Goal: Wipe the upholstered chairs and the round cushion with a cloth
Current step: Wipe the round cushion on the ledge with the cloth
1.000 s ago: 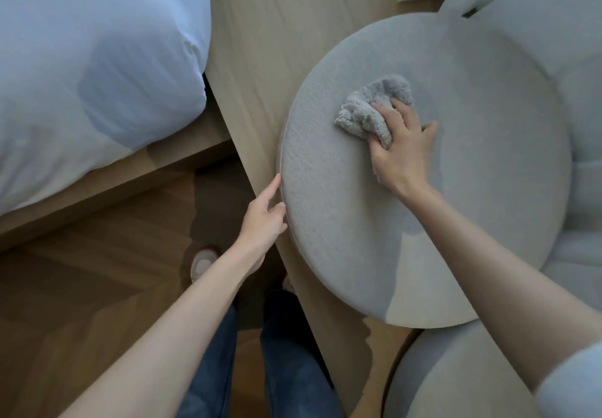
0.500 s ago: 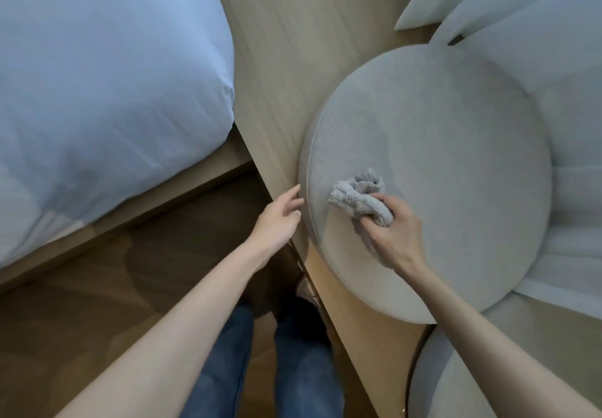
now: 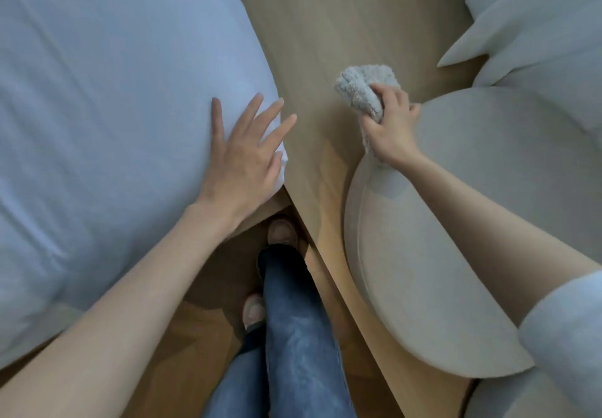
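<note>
grey cloth (image 3: 365,90), perhaps beige cushion (image 3: 488,222), blue jeans (image 3: 293,336)

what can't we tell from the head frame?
- Cushion: right part hidden by the right arm and cut by the frame edge.
- Cloth: lower part hidden in the right hand.
- Left hand: motion-blurred; contact with the bedding unclear.

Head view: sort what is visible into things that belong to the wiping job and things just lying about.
Belongs to the job:
fluffy grey cloth, bunched in the right hand
round beige upholstered cushion
left hand, open, over the bedding

Just lying about:
white bedding
white pillows
light wooden surface
</note>
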Tool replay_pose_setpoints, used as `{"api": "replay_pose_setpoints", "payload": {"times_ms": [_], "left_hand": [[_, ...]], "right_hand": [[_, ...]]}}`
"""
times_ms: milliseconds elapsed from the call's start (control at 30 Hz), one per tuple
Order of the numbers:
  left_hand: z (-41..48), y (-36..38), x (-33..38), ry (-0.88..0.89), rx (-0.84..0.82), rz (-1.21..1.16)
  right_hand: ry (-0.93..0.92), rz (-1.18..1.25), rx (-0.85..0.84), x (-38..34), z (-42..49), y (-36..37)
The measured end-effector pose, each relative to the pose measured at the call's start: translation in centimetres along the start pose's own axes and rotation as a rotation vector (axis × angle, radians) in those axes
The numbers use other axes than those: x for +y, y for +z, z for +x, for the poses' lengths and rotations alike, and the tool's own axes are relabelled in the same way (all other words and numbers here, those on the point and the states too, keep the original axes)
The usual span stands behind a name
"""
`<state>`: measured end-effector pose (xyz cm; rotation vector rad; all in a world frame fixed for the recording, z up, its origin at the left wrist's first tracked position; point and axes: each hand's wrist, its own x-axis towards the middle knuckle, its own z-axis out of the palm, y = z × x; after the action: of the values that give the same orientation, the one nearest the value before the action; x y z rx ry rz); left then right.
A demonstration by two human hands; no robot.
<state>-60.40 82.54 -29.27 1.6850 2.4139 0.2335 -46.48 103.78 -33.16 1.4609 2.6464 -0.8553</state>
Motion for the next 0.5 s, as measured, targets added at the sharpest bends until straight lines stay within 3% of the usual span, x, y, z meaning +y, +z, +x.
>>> {"api": "replay_pose_setpoints", "payload": {"times_ms": [100,233,400,500], "left_hand": [[1.8,0.7,-2.9,0.102,0.002,0.179],[2.6,1.6,-4.1,0.204,0.175,0.191],[2.8,2.4,-4.7,0.271,0.301,0.185],[2.6,2.7,-4.8,0.287,0.331,0.215]], "right_hand": [[0.093,-0.036,-0.135,0.3,3.8,2.5],[0.089,-0.125,-0.331,-0.3,3.9,6.8],[-0.132,-0.237,-0.349,-1.8,-3.3,11.3],[-0.103,-0.206,-0.340,-1.5,-7.3,12.4]]}}
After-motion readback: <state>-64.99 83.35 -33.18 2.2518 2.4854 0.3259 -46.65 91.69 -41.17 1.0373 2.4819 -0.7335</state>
